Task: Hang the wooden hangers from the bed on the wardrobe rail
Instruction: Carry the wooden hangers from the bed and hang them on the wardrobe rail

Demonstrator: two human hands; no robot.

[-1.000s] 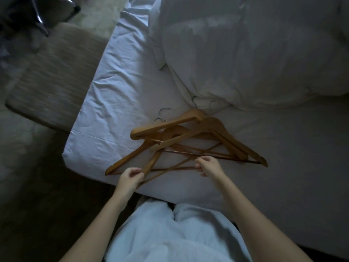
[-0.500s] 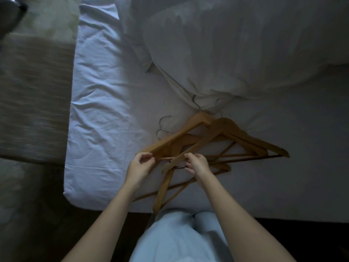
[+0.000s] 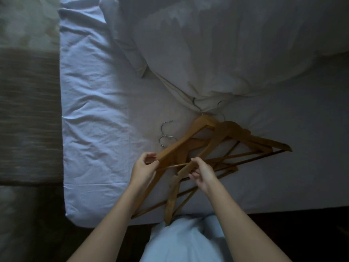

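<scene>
So the wooden hangers (image 3: 217, 146) are in a tangled pile on the bed (image 3: 98, 129), near its front edge, arms and crossbars all crossing over each other, hard to say exactly how many there are. Their metal hooks (image 3: 165, 136) stick out on the far side, a couple lying loose on the sheet and a couple tucked right up against the edge of the bunched-up white duvet (image 3: 226, 53). The left hand (image 3: 143, 167) has its fingers (image 3: 149, 155) pinched around the end of one hanger arm at the left of the pile. The right hand (image 3: 204, 173) is just beside it, fingers (image 3: 196, 163) curled around a thin crossbar and the end of another hanger. One hanger pokes off the bed edge toward the person's light blue clothing (image 3: 185, 241). Left of the bed there's a striped rug (image 3: 28, 114) on a dark floor, pretty dim and blurry overall.
</scene>
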